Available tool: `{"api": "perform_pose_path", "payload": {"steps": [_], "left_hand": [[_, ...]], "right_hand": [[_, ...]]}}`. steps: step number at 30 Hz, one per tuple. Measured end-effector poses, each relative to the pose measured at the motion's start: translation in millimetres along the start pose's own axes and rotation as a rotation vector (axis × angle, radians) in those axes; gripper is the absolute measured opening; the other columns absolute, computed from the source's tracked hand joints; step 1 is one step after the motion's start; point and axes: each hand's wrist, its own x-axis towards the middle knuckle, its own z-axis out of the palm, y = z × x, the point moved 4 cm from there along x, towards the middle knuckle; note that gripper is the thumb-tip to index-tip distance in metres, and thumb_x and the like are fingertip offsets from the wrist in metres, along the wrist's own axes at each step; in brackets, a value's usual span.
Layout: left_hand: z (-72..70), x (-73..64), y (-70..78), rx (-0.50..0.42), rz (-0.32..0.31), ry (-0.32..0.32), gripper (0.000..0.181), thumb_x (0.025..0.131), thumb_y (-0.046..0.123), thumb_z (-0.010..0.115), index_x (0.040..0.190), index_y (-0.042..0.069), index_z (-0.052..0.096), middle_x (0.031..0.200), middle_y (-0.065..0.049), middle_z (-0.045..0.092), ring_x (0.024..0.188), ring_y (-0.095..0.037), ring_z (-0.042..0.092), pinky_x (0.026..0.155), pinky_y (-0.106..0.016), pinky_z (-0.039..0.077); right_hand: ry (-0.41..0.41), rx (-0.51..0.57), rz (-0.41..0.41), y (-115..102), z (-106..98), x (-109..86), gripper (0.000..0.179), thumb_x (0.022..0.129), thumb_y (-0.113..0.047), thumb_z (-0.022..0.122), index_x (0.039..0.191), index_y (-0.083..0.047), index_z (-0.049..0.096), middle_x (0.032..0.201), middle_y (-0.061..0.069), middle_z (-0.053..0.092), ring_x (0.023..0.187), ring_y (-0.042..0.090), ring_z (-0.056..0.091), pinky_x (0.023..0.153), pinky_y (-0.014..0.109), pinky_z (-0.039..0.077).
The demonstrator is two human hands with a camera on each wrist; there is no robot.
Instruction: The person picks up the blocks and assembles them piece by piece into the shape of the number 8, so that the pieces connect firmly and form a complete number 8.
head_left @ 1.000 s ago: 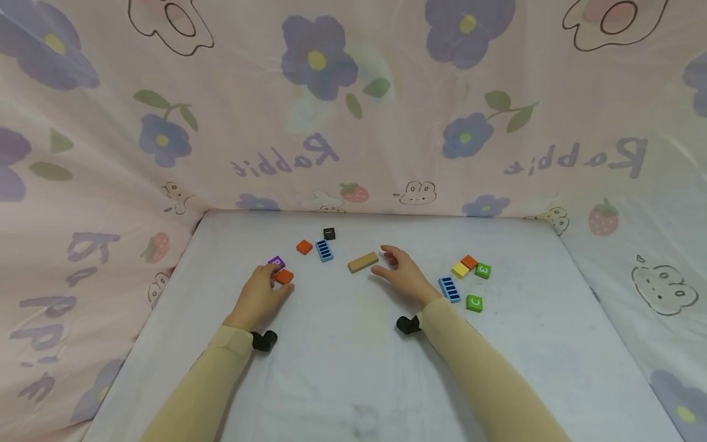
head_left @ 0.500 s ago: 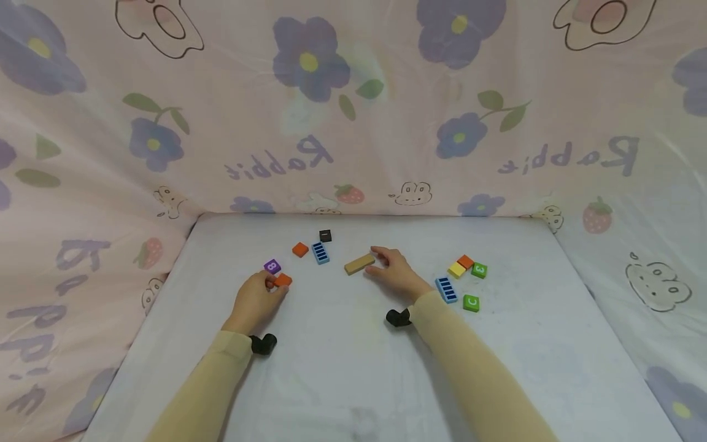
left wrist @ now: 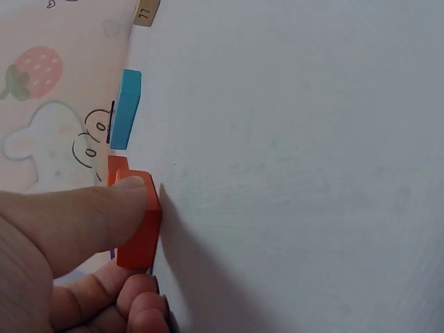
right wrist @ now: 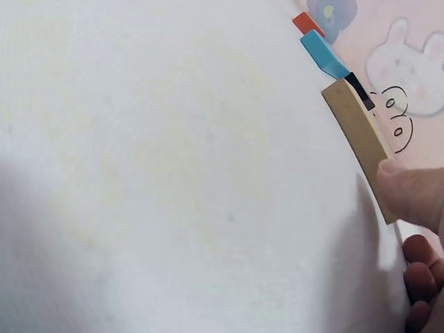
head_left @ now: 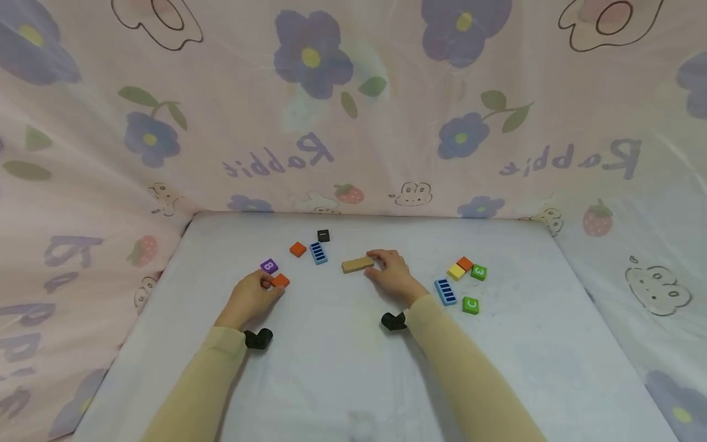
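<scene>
My left hand (head_left: 250, 299) pinches an orange square tile (head_left: 280, 280) at the left of the table. In the left wrist view the thumb presses on the near face of this orange tile (left wrist: 141, 239), with curled fingers below it. A purple tile marked 8 (head_left: 269, 266) lies just beyond. My right hand (head_left: 393, 274) holds the right end of a long wooden block (head_left: 355, 265) between thumb and fingers. The right wrist view shows the thumb on the side of the wooden block (right wrist: 357, 135), its other end sticking out free.
Behind the hands lie another orange tile (head_left: 297, 249), a blue block with dark bars (head_left: 318, 253) and a black tile (head_left: 323, 236). Right of the right hand are a second blue block (head_left: 445, 291), a yellow tile (head_left: 456, 272), an orange tile (head_left: 464, 263) and green tiles (head_left: 471, 305).
My right hand has moved left onto the wooden block's end and taken hold of it; the block has turned slightly. My left fingers have drawn back from the purple tile and closed on the orange one.
</scene>
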Motion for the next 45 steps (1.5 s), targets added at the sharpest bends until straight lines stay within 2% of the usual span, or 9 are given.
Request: {"api": "perform_pose_path", "payload": {"steps": [5, 12, 19, 25, 29, 33, 37, 41, 45], "left_hand": [[-2.6, -2.0, -1.5, 0.001, 0.008, -0.017, 0.043, 0.089, 0.035, 0.069, 0.114, 0.002, 0.059, 0.102, -0.012, 0.058, 0.089, -0.028, 0.052, 0.077, -0.040, 0.046], [-4.1, -5.9, 0.8, 0.004, -0.002, -0.020, 0.042, 0.089, 0.035, 0.069, 0.114, 0.002, 0.059, 0.101, -0.012, 0.058, 0.089, -0.028, 0.051, 0.076, -0.039, 0.045], [-8.1, -7.2, 7.9, 0.042, 0.060, 0.004, 0.037, 0.091, 0.030, 0.067, 0.110, 0.000, 0.058, 0.094, -0.012, 0.058, 0.082, -0.026, 0.052, 0.069, -0.036, 0.045], [-9.0, -5.9, 6.5, 0.062, 0.070, -0.047, 0.040, 0.093, 0.030, 0.065, 0.115, -0.002, 0.057, 0.093, -0.011, 0.057, 0.082, -0.025, 0.052, 0.069, -0.036, 0.046], [-8.7, -6.1, 12.2, 0.020, 0.106, -0.088, 0.042, 0.094, 0.032, 0.064, 0.120, 0.000, 0.058, 0.097, -0.010, 0.059, 0.088, -0.025, 0.054, 0.077, -0.038, 0.048], [0.5, -6.2, 34.4, -0.031, 0.224, -0.135, 0.040, 0.094, 0.031, 0.064, 0.122, 0.003, 0.058, 0.105, -0.007, 0.061, 0.095, -0.023, 0.056, 0.087, -0.041, 0.047], [18.5, -5.1, 57.2, -0.034, 0.318, -0.199, 0.034, 0.093, 0.029, 0.067, 0.118, 0.007, 0.061, 0.100, -0.002, 0.060, 0.094, -0.020, 0.055, 0.087, -0.038, 0.047], [35.9, -1.9, 67.3, -0.010, 0.332, -0.249, 0.031, 0.091, 0.028, 0.069, 0.116, 0.010, 0.062, 0.095, 0.001, 0.058, 0.090, -0.017, 0.053, 0.083, -0.034, 0.046], [45.1, 2.1, 69.2, -0.009, 0.317, -0.270, 0.030, 0.091, 0.027, 0.069, 0.116, 0.012, 0.062, 0.095, 0.002, 0.058, 0.089, -0.017, 0.053, 0.082, -0.033, 0.046]], "right_hand": [[0.002, 0.005, -0.008, -5.1, -0.9, -3.3, 0.041, 0.093, -0.034, 0.065, 0.130, -0.019, 0.057, 0.137, 0.012, 0.043, 0.127, 0.030, 0.036, 0.106, 0.050, 0.027], [-0.002, 0.002, 0.017, -7.6, -1.1, -3.8, 0.037, 0.093, -0.034, 0.066, 0.126, -0.020, 0.060, 0.138, 0.011, 0.040, 0.128, 0.030, 0.034, 0.107, 0.051, 0.025], [0.018, 0.002, 0.004, -8.8, -3.0, -3.1, 0.030, 0.092, -0.035, 0.066, 0.119, -0.022, 0.062, 0.136, 0.011, 0.039, 0.128, 0.032, 0.033, 0.106, 0.053, 0.024], [-0.001, 0.004, -0.003, -10.2, -0.5, -3.4, 0.030, 0.092, -0.036, 0.066, 0.119, -0.021, 0.063, 0.139, 0.012, 0.039, 0.130, 0.032, 0.032, 0.107, 0.053, 0.023], [-0.011, -0.003, -0.008, -11.4, 0.8, -3.5, 0.031, 0.092, -0.037, 0.066, 0.119, -0.022, 0.063, 0.140, 0.012, 0.038, 0.131, 0.032, 0.031, 0.107, 0.053, 0.023], [-0.004, 0.003, 0.008, -8.4, 0.2, -3.6, 0.029, 0.092, -0.038, 0.066, 0.117, -0.024, 0.063, 0.139, 0.010, 0.038, 0.131, 0.031, 0.031, 0.106, 0.053, 0.023], [-0.014, 0.018, 0.017, -6.5, -0.1, -4.3, 0.029, 0.091, -0.038, 0.067, 0.116, -0.026, 0.064, 0.139, 0.011, 0.038, 0.131, 0.032, 0.031, 0.106, 0.054, 0.024], [-0.039, 0.008, 0.019, -5.0, 0.1, -4.8, 0.028, 0.090, -0.040, 0.068, 0.115, -0.028, 0.065, 0.141, 0.011, 0.037, 0.132, 0.033, 0.030, 0.106, 0.055, 0.024], [-0.059, -0.005, 0.026, -1.9, -0.9, -5.0, 0.027, 0.090, -0.040, 0.068, 0.114, -0.029, 0.066, 0.142, 0.010, 0.036, 0.133, 0.033, 0.029, 0.107, 0.054, 0.024]]}}
